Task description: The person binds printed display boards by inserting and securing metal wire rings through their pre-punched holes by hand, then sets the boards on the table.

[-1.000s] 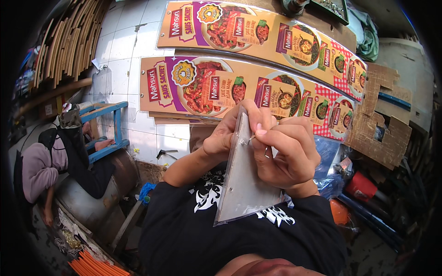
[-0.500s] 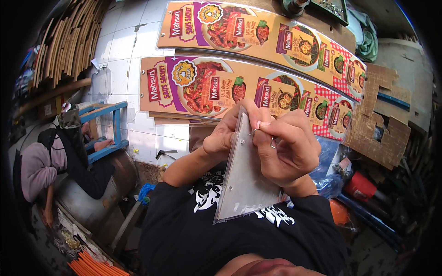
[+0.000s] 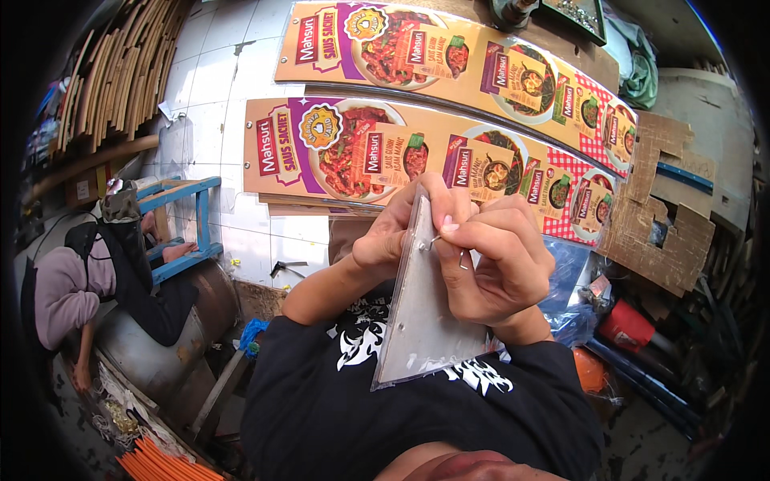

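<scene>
Grey board (image 3: pixel 425 313) in a clear plastic cover stands tilted on edge in front of the wearer's chest, its plain side turned to the right. The left hand (image 3: pixel 395 228) is clamped on the upper part of the board, with bent fingers folded over the top end and the thumb side against the left edge. The right hand (image 3: pixel 505 260) is curled nearly closed, thumb and index finger pinching a thin bent metal wire (image 3: pixel 464 263). One tip of the wire points at a small hole near the board's edge; whether it passes through, I cannot tell. The two hands are close together, their fingertips almost meeting above the board.

Behind the board is the wearer's black shirt (image 3: pixel 313 393) with its white print. Past the hands lies a nearer pile of printed boards (image 3: pixel 433 152), tan with food pictures, and a farther pile (image 3: pixel 473 72) runs alongside it. To the right is a cut-out piece of cardboard (image 3: pixel 638 232). Off to the left, another person (image 3: pixel 60 289) sits near a blue wooden frame (image 3: pixel 203 216). Farther up on that side, brown strips (image 3: pixel 120 76) stand beside white tiles (image 3: pixel 241 48).
</scene>
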Available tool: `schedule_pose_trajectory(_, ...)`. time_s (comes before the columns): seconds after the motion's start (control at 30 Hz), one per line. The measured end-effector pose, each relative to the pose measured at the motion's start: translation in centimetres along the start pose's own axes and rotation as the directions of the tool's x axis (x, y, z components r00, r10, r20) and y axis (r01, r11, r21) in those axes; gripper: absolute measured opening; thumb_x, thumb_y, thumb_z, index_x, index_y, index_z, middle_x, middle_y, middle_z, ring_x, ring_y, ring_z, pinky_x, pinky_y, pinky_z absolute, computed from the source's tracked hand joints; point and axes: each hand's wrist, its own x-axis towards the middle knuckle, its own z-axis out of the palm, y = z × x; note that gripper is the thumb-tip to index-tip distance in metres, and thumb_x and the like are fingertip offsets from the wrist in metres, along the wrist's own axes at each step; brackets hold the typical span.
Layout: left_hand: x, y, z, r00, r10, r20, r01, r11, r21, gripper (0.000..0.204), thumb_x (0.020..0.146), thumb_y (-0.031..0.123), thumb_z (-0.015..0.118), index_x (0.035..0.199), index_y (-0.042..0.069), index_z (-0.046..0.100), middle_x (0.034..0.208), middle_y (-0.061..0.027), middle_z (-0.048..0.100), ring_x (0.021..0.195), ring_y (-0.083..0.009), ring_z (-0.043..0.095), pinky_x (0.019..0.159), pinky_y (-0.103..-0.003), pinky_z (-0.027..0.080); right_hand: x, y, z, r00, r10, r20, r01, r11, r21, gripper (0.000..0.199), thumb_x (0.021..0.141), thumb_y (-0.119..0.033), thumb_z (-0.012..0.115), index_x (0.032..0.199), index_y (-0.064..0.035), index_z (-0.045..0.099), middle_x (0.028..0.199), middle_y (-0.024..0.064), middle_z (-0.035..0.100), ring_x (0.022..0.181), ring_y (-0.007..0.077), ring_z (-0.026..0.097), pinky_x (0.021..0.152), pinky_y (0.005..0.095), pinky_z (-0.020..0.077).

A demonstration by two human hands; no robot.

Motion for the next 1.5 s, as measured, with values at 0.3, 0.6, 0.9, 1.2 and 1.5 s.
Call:
schedule_pose_trajectory(0.3,-1.1,1.2,1.1,0.971,-0.161,-0.175,0.176,0.982,0.073,0.037,0.087,0.034,0.068,0.101,0.011,0.043,0.097,-0.0052,0.048,0.088,-0.0133,0.047,0.078,-0.027,0.038,0.0,0.4,0.2,0.995,0.065,-0.078,-0.063,0.998,0.019,0.027,0.065,0.008,0.073,0.089,-0.0020,0.067,0.071,0.0075,0.062,0.056,0.0173,0.055,0.053,0.0274,0.0403)
schedule_pose_trajectory(0.6,0.3,0.6,0.1,0.997,-0.030,0.073,0.031,1.000,-0.006,0.030,0.088,0.032,0.066,0.096,0.011,0.046,0.094,-0.0052,0.048,0.088,-0.0157,0.047,0.078,-0.029,0.038,-0.3,0.3,-0.4,1.000,-0.005,-0.014,0.005,0.999,0.037,0.024,0.061,0.003,0.072,0.085,-0.0026,0.068,0.069,0.0074,0.061,0.056,0.0183,0.054,0.052,0.0274,0.0405)
schedule_pose_trajectory(0.9,0.2,0.8,0.3,0.998,-0.049,0.050,0.048,0.999,0.006,0.030,0.088,0.032,0.065,0.096,0.011,0.045,0.094,-0.0051,0.048,0.086,-0.0148,0.046,0.077,-0.029,0.038,0.0,-0.1,-0.4,1.000,0.025,0.009,-0.025,0.999,0.024,0.024,0.060,0.004,0.071,0.083,-0.0030,0.068,0.068,0.0071,0.061,0.055,0.0195,0.055,0.052,0.0279,0.0420)
schedule_pose_trajectory(1.2,0.0,1.1,0.5,0.997,-0.070,0.020,0.069,0.997,0.016,0.032,0.087,0.034,0.066,0.096,0.010,0.046,0.092,-0.0046,0.048,0.087,-0.0146,0.047,0.078,-0.029,0.038,0.7,-0.1,-0.7,0.987,0.123,0.102,-0.134,0.984,0.114,0.020,0.061,0.005,0.070,0.079,-0.0018,0.066,0.066,0.0074,0.059,0.054,0.0208,0.053,0.051,0.0295,0.0391)
schedule_pose_trajectory(1.5,-0.4,1.8,0.8,0.990,-0.134,-0.040,0.136,0.990,0.048,0.035,0.087,0.034,0.067,0.098,0.010,0.045,0.091,-0.0030,0.049,0.087,-0.0116,0.049,0.078,-0.027,0.037,2.0,-0.2,-2.0,0.923,0.219,0.316,-0.270,0.955,0.127,0.014,0.064,0.004,0.067,0.076,-0.0031,0.065,0.063,0.0070,0.057,0.053,0.0192,0.052,0.051,0.0292,0.0373)
